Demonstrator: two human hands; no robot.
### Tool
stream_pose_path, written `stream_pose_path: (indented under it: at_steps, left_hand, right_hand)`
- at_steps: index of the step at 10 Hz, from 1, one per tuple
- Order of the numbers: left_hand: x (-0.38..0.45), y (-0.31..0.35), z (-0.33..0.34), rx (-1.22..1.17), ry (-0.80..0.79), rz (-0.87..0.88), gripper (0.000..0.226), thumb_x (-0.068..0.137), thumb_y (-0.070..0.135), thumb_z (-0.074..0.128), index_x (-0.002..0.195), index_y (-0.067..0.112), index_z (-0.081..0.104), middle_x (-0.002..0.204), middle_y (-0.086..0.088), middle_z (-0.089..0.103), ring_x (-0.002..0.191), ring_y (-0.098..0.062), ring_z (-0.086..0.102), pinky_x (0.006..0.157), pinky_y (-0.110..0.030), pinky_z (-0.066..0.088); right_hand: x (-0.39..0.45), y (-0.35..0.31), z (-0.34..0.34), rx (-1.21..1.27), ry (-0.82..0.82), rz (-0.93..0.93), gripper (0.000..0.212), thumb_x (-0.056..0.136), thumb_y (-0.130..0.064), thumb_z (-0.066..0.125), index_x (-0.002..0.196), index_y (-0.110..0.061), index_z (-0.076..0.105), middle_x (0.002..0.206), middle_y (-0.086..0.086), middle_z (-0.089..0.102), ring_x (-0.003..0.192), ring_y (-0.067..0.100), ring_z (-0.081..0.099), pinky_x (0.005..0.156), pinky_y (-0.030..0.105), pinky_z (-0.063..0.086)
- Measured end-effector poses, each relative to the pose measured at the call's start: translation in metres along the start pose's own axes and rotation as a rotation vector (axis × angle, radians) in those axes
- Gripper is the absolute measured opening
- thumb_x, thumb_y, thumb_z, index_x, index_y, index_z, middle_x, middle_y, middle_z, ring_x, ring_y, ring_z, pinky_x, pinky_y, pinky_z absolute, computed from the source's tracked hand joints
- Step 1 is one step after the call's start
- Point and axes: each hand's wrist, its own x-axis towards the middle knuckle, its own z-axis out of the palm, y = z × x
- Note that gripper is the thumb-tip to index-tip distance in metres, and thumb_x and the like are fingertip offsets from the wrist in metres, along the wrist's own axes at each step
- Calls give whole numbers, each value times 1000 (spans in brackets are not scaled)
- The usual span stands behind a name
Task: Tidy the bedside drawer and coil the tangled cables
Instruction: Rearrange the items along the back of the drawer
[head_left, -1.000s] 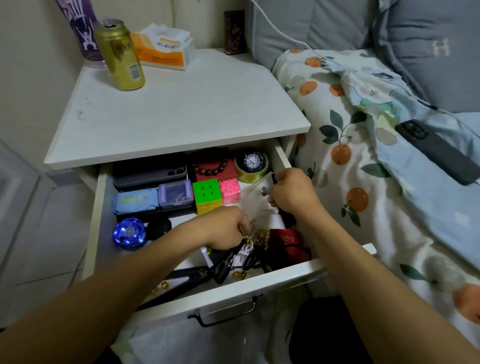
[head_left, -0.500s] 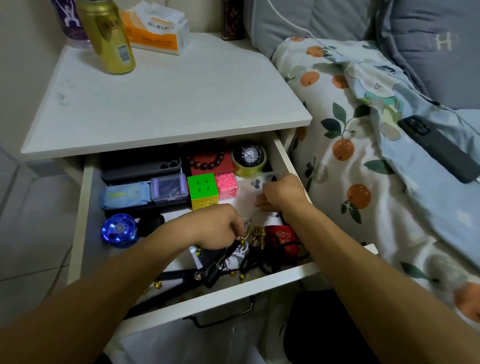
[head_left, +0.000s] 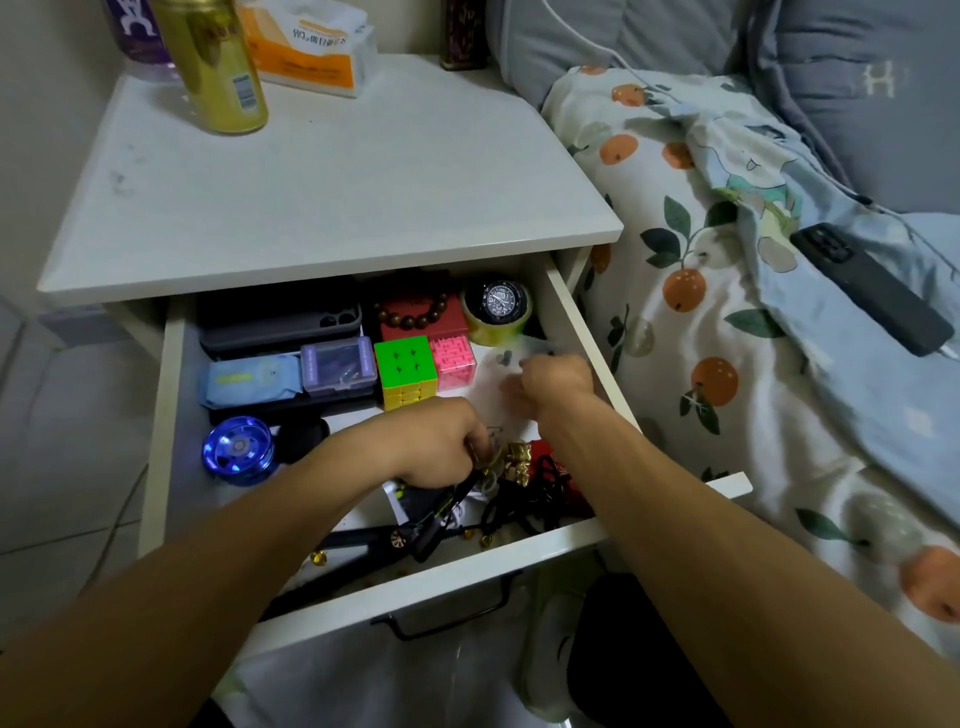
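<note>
Cables (head_left: 524, 499), black and knotted together, lie in a heap at the front right of the open drawer (head_left: 582, 543), mixed with gold trinkets (head_left: 517, 460) and a red pouch (head_left: 550, 457). Left hand (head_left: 441, 449) sits on the near edge of that heap with fingers curled down, pinching a black strand that runs out from under the knuckles toward the drawer front. Right hand (head_left: 556, 376) is further back, close to the drawer's right wall, over a clear plastic bag (head_left: 501, 364); it is blurred, its fingers look bent, and whether it actually grips the bag I cannot tell.

Just behind the left hand stand a green-topped puzzle cube (head_left: 405, 371) and a pink maze cube (head_left: 453, 364), side by side. Behind those, a bead bracelet (head_left: 413, 314) rests on a red box (head_left: 441, 325), and a black watch (head_left: 497, 300) sits on a yellow-green roll (head_left: 493, 330). To the left are a purple-edged clear box (head_left: 338, 366), a pale blue packet (head_left: 252, 379) and dark phone cases (head_left: 280, 322). A shiny blue yo-yo (head_left: 236, 449) lies near the left wall.

On the nightstand top (head_left: 332, 187) stand a gold can (head_left: 215, 62) and a tissue pack (head_left: 306, 47). A dark phone (head_left: 870, 288) lies on the fruit-printed bedding (head_left: 691, 291) at right.
</note>
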Motion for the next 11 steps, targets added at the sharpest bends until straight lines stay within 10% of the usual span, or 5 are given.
stream_pose_path:
  at_steps: [1, 3, 5, 7, 11]
  left_hand:
    - [0, -2, 0, -8, -4, -1, 42, 88, 3, 50, 119, 22, 69, 120, 4, 68, 108, -15, 61, 84, -19, 47]
    - [-1, -1, 1, 3, -5, 8, 41, 86, 2, 50, 116, 21, 71, 115, 2, 70, 106, -18, 62, 91, -30, 53]
    - [-1, -1, 1, 14, -16, 10, 41, 87, 2, 50, 117, 21, 70, 117, 3, 69, 107, -17, 62, 94, -31, 52]
    - [-1, -1, 0, 1, -5, 10, 41, 87, 2, 50, 117, 21, 70, 117, 3, 69, 107, -16, 62, 92, -26, 51]
    - [0, -1, 1, 3, -4, 10, 42, 86, 2, 49, 115, 22, 71, 115, 4, 70, 107, -16, 62, 92, -26, 51]
  right_hand:
    - [2, 1, -3, -273, -25, 109, 13, 95, -7, 52, 97, 1, 61, 96, 17, 70, 76, 27, 69, 70, 36, 60]
    - [-6, 7, -15, -1016, 137, -380, 15, 85, -20, 61, 79, -11, 51, 73, 4, 51, 71, 28, 54, 61, 30, 42]
    - [-14, 2, -17, -1457, -68, -829, 39, 87, -10, 53, 125, -11, 56, 123, 13, 53, 111, 34, 54, 77, 36, 47]
    - [0, 13, -11, -1582, -332, -545, 55, 92, -17, 55, 143, -5, 40, 144, 16, 37, 132, 32, 43, 108, 40, 41]
    - [15, 18, -5, -1597, -383, -536, 76, 92, -19, 54, 153, -6, 10, 160, 8, 10, 146, 35, 12, 116, 44, 26]
